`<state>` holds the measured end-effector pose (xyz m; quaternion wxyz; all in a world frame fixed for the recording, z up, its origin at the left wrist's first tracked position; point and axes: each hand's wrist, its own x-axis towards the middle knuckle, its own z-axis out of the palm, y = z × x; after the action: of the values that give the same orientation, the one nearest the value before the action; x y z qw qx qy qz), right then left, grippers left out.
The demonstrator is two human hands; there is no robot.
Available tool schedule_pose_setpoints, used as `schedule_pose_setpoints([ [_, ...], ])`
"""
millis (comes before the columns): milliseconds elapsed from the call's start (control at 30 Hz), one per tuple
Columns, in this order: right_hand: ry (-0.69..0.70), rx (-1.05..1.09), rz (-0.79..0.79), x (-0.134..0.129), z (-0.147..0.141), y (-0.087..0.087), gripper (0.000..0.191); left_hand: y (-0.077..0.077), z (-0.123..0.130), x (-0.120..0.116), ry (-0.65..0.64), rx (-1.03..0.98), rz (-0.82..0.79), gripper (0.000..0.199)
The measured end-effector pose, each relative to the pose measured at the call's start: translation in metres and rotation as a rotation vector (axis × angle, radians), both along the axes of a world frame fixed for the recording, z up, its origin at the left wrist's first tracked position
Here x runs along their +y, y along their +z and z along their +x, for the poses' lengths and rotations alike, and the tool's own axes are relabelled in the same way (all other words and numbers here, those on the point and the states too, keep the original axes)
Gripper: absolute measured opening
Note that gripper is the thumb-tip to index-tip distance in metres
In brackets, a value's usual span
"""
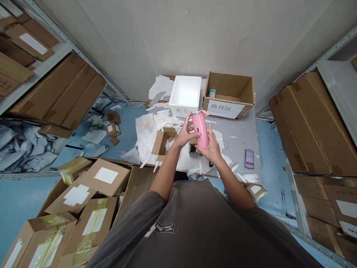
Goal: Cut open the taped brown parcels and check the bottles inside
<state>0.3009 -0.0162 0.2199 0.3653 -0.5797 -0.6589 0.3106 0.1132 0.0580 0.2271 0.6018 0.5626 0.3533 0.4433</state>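
Observation:
A pink tumbler [200, 130] with a pink lid tab is held up over the table, tilted slightly. My left hand [184, 134] grips its left side, fingers near the rim and thumb across the front. Around the lower right side and base curls my right hand [211, 146]. Below the tumbler, a small green box [193, 150] stands on the table, partly hidden by my hands. An open cardboard box [160, 143] with white paper inside lies left of my left hand.
Behind the tumbler stand a white foam box [185, 91] and a labelled carton [226, 108] holding a small green box. Torn white paper [146, 130] covers the table's left part. A blurred phone-like object [249, 159] lies right. Parcels [106, 176] fill a large carton at lower left; shelves flank both sides.

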Motion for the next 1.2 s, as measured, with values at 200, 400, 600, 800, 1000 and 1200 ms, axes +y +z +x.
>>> schedule_pose_setpoints([
  [200,0.117,-0.006,0.021,-0.001,0.0,0.001,0.126,0.0,-0.005,-0.002,-0.039,-0.045,-0.029,0.132],
  [400,0.093,-0.066,-0.015,-0.003,-0.005,-0.005,0.122,-0.002,-0.004,-0.006,-0.002,-0.03,-0.084,0.114],
  [600,0.072,0.117,-0.062,-0.004,-0.005,-0.019,0.133,-0.007,-0.013,0.004,0.085,0.043,-0.078,0.103],
  [800,0.094,0.218,-0.115,-0.005,-0.003,-0.029,0.137,0.006,-0.024,0.03,0.047,0.154,-0.042,0.078],
  [1000,0.179,0.385,-0.163,-0.006,-0.002,-0.053,0.146,0.009,-0.032,0.045,-0.091,0.262,-0.034,0.07],
  [1200,0.07,0.326,-0.301,-0.008,0.02,-0.124,0.146,-0.027,-0.041,0.041,0.124,0.453,0.063,0.073],
])
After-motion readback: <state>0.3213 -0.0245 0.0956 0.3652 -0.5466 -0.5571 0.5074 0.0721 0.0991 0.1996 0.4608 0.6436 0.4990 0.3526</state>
